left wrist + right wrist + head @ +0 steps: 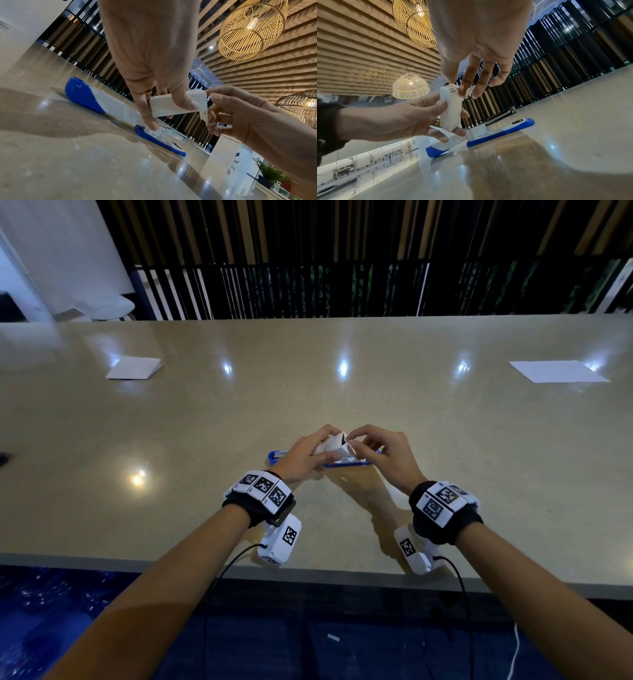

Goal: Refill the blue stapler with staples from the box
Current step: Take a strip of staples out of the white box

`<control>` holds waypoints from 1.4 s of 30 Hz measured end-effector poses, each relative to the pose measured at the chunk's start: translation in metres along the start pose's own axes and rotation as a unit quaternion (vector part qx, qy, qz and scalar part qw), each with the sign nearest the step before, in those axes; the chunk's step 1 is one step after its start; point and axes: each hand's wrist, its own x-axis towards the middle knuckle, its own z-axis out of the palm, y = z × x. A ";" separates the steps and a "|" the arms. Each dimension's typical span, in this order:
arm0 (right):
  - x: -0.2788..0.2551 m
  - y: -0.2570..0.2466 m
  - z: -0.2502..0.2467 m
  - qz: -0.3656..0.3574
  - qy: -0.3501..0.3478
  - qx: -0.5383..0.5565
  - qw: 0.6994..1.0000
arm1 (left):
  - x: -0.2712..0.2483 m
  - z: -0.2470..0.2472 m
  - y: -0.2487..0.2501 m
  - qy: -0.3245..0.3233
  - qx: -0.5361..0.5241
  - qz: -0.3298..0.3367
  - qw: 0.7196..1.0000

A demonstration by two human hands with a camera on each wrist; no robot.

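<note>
The blue and white stapler [278, 455] lies opened out flat on the beige table [205, 422], its metal magazine rail [501, 116] tilted up. My left hand [301, 455] holds a small white staple box [333, 445] just above it, thumb on one side and fingers on the other. My right hand [375, 448] pinches the box's open end with thumb and forefinger. In the left wrist view the box [171, 107] shows a loose flap hanging by the right hand [231, 108]. In the right wrist view the right hand [476, 75] pinches the top of the box [450, 112]. I cannot see any staples.
A folded white paper [134, 368] lies far left on the table and a flat white sheet [558, 371] far right. The table's front edge [308, 573] runs just behind my wrists. A dark slatted screen stands beyond the far edge.
</note>
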 end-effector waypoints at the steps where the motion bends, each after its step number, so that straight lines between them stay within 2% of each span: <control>1: 0.000 -0.001 0.000 -0.004 0.004 -0.007 1.000 | 0.000 0.000 0.000 -0.001 0.000 -0.001 1.000; 5: 0.001 -0.005 0.000 -0.044 -0.023 -0.046 0.998 | -0.002 -0.002 0.000 -0.003 0.008 -0.017 1.000; 8: 0.003 -0.005 -0.001 -0.034 -0.031 -0.057 0.997 | -0.003 -0.001 0.000 -0.014 0.012 -0.015 1.000; 18: 0.005 -0.006 -0.005 -0.016 -0.024 -0.020 0.999 | -0.008 -0.001 0.006 -0.042 0.012 -0.005 0.999; 24: 0.006 0.001 -0.002 -0.031 0.006 -0.055 0.998 | -0.007 -0.002 0.008 -0.030 0.017 0.001 0.999; 38: 0.007 -0.009 -0.004 0.066 -0.002 0.109 0.992 | -0.010 -0.004 0.010 -0.013 0.043 0.011 0.999; 42: 0.008 -0.008 -0.003 0.073 -0.008 0.093 0.993 | -0.011 -0.004 0.012 -0.010 0.037 0.017 0.999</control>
